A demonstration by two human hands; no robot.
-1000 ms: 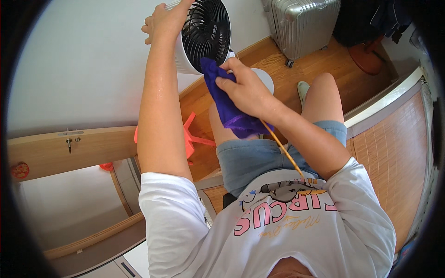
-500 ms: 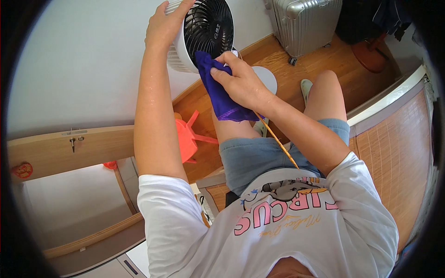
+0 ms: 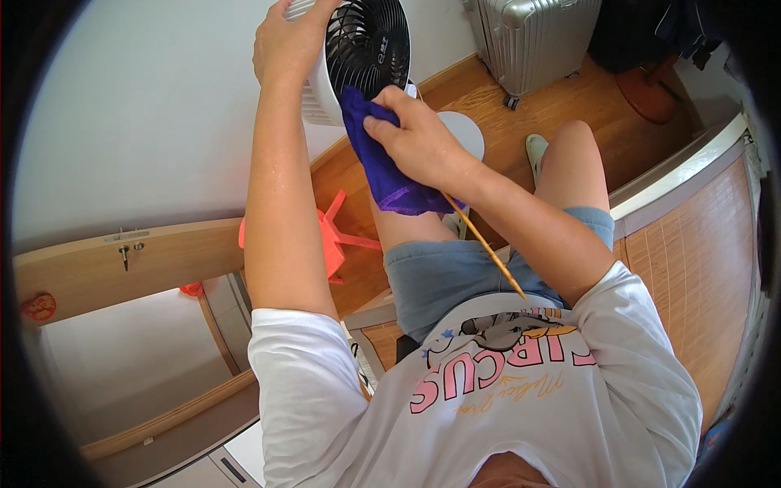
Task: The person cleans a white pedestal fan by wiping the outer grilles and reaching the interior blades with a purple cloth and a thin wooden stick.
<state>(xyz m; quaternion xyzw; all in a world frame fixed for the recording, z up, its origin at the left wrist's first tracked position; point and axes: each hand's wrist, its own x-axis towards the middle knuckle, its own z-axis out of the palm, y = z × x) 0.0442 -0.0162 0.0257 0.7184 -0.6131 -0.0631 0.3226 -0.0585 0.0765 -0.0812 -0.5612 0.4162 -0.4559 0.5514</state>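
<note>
A round fan (image 3: 368,50) with a white housing and black front grille is at the top of the head view. My left hand (image 3: 286,42) is closed on the left side of its housing; some fingertips are cut off by the frame's upper edge. Below the grille, my right hand (image 3: 423,145) pinches a purple cloth (image 3: 370,154), whose upper end touches the grille's lower edge. The cloth hangs down from the fingers. A thin wooden stick (image 3: 493,254) sticks out from under the same hand towards my shirt; its upper end is hidden.
A red plastic stool (image 3: 332,236) stands on the wooden floor beneath my left forearm. Behind it is a wooden door (image 3: 179,244) with a handle. A silver suitcase (image 3: 533,41) is at the far right. Along the right side runs a bed with a woven mat (image 3: 691,276).
My left forearm has shifted slightly to the right. My right hand and the cloth have moved a little left and up along the grille's lower edge.
</note>
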